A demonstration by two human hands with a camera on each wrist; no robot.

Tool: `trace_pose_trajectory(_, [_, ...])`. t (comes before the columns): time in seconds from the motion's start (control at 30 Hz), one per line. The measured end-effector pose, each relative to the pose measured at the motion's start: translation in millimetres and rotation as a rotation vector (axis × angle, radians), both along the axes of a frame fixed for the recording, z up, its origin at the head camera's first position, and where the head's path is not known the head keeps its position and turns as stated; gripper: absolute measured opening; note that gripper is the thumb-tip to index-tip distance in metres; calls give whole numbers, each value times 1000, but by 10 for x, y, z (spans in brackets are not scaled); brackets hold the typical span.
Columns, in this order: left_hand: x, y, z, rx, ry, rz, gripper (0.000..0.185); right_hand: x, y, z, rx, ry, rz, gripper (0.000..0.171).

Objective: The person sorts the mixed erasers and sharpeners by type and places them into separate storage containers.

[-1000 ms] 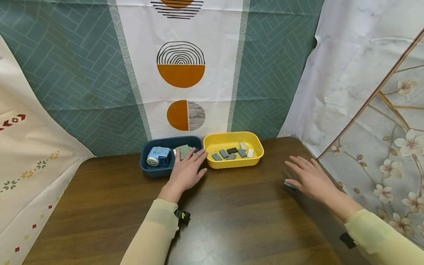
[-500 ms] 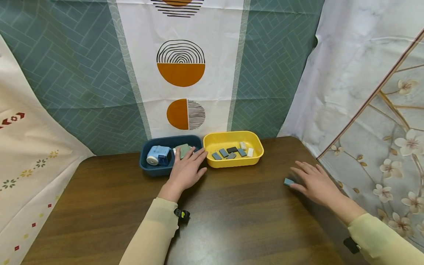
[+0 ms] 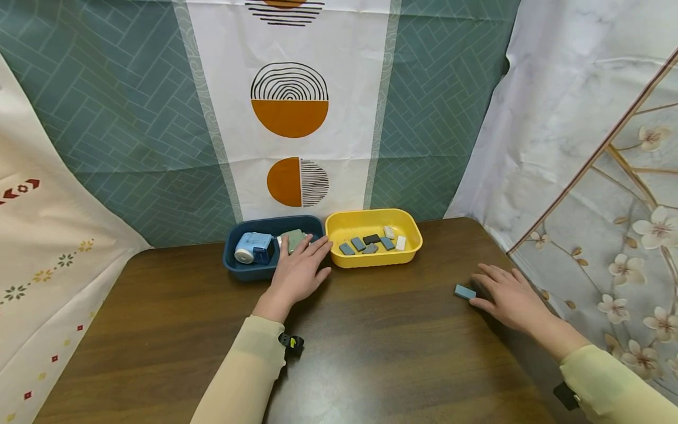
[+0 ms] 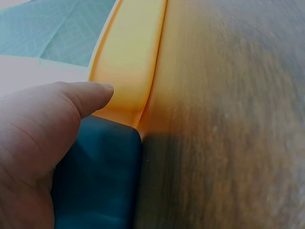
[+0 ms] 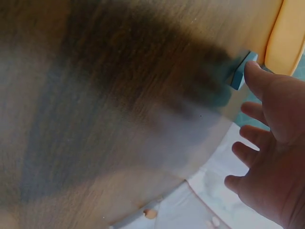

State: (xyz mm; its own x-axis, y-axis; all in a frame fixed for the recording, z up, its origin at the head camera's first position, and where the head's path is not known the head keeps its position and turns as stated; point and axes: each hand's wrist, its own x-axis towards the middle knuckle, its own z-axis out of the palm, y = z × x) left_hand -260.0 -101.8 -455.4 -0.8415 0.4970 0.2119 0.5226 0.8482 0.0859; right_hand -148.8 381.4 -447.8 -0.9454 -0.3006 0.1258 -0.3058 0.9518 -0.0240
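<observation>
My left hand (image 3: 298,274) rests flat on the front right corner of the dark blue tray (image 3: 236,272), fingers straight over its rim; the left wrist view shows my thumb (image 4: 81,98) by that tray (image 4: 97,176) and the yellow tray (image 4: 128,57). Inside the blue tray lie a light blue device (image 3: 253,248) and a green block (image 3: 293,239). My right hand (image 3: 505,296) lies flat on the table at the right, thumb tip beside a small blue block (image 3: 464,291), also seen in the right wrist view (image 5: 240,71). The yellow tray (image 3: 373,262) holds several small grey, blue and white blocks.
The brown wooden table (image 3: 371,353) ends at patterned cloth hanging behind and at both sides. Its rounded right edge is close to my right hand. A small black clip (image 3: 292,343) sits at my left cuff.
My right hand has slid back to the right and slightly toward me, uncovering the small blue block that it covered earlier. The left hand has not moved.
</observation>
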Motion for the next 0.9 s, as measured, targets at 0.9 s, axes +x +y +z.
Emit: trace_pose_trajectory(0.9, [0, 2, 2, -14, -1, 8, 68, -43, -52, -87, -19, 8, 24, 36])
